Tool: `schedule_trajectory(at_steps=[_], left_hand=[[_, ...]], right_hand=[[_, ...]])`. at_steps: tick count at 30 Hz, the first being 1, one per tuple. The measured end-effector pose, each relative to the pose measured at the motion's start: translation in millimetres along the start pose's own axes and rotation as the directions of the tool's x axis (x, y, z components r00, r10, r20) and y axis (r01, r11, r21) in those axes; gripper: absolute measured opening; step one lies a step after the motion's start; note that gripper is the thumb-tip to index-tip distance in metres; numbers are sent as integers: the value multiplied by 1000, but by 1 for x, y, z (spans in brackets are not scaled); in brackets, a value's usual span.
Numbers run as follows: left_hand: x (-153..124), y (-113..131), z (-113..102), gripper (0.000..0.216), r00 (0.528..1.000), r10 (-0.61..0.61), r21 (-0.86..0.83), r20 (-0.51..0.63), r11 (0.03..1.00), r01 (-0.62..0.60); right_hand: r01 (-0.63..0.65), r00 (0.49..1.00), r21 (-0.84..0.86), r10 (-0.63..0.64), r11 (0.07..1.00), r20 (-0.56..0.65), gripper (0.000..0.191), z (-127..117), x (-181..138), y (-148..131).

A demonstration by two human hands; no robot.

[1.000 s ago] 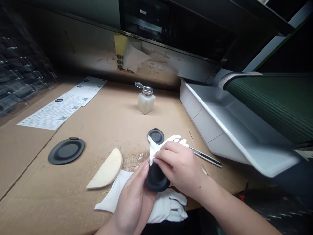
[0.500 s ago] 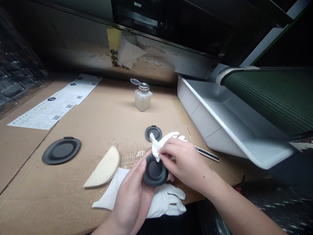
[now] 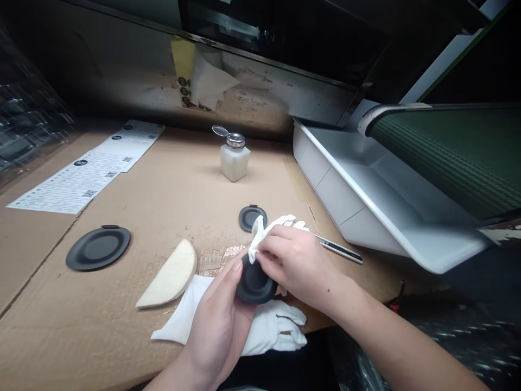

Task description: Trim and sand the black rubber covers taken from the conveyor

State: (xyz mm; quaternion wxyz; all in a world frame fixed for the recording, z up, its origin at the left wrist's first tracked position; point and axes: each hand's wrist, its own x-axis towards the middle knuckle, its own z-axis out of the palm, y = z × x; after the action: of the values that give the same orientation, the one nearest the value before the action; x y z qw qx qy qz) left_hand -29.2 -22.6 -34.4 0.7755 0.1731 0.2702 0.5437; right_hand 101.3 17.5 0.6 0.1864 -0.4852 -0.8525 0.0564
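My left hand (image 3: 222, 320) grips a small round black disc (image 3: 254, 282) from below, its face tilted toward me. My right hand (image 3: 295, 260) pinches a crumpled white cloth (image 3: 266, 231) and presses it against the disc's upper rim. Both hands hover just above a white glove (image 3: 272, 331) lying on the cardboard-covered bench (image 3: 163, 206). A second small black disc (image 3: 252, 217) lies flat just beyond my hands.
A larger black disc (image 3: 98, 248) lies at the left. A cream half-round pad (image 3: 171, 276) rests by the glove. A white pump bottle (image 3: 233, 157) with its lid open stands farther back. Printed sheets (image 3: 87, 175) lie far left. A black pen-like tool (image 3: 340, 248) lies beside a white tray (image 3: 366, 201) and green conveyor (image 3: 459, 157).
My right hand has rubbed the cloth across the disc, which my left hand has turned more face-up. The view has drifted slightly right and downward.
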Motion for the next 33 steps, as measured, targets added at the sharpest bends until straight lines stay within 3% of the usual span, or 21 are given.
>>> schedule_trajectory(at_steps=[4, 8, 9, 11, 12, 14, 16, 17, 18, 21, 23, 26, 33], left_hand=[[-2, 2, 4, 29, 1000, -9, 14, -11, 1000, 9], [-2, 3, 8, 33, 990, -36, 1, -135, 999, 36], [-2, 3, 8, 34, 987, -41, -5, -152, 999, 41], [-1, 4, 8, 36, 986, -59, -18, -157, 998, 57], [-1, 4, 7, 36, 985, -67, -25, -157, 998, 63], [-1, 5, 7, 35, 983, -82, -41, -163, 996, 77], [-1, 5, 6, 33, 983, -92, -61, -160, 995, 83], [-1, 5, 5, 32, 984, -97, -73, -148, 994, 87], [-1, 5, 4, 31, 986, -102, -85, -134, 992, 91], [-1, 5, 2, 27, 991, -105, -114, -89, 989, 94], [-1, 5, 0, 26, 992, -102, -112, -72, 989, 93], [-4, 5, 0, 27, 997, -67, -56, -46, 996, 65], [-10, -2, -3, 42, 992, 91, 277, 82, 955, -110]], right_hand=[[11, 1000, 10, -11, 1000, 16, 21, 2, 0, 1], [-54, 997, -48, 56, 997, 52, 13, -10, -3, 24], [-90, 996, -63, 92, 994, 21, 12, -17, -3, 32], [-170, 973, -56, 158, 984, -170, 10, -36, -1, 45], [-202, 932, -48, 177, 978, -316, 10, -47, 1, 49], [-259, 776, -86, 155, 962, -612, 12, -66, 5, 53], [-320, 635, -193, 59, 927, -770, 16, -75, 10, 56], [-349, 615, -257, 14, 901, -788, 19, -73, 12, 58], [-368, 651, -322, -5, 873, -759, 23, -68, 15, 61], [-310, 892, -458, 88, 833, -444, 25, -34, 21, 74], [-224, 968, -460, 141, 859, -208, 20, -10, 21, 82], [-181, 983, -415, 161, 892, -84, 13, 3, 14, 86], [-223, 970, -296, 242, 929, 29, 15, -23, -31, 74]])
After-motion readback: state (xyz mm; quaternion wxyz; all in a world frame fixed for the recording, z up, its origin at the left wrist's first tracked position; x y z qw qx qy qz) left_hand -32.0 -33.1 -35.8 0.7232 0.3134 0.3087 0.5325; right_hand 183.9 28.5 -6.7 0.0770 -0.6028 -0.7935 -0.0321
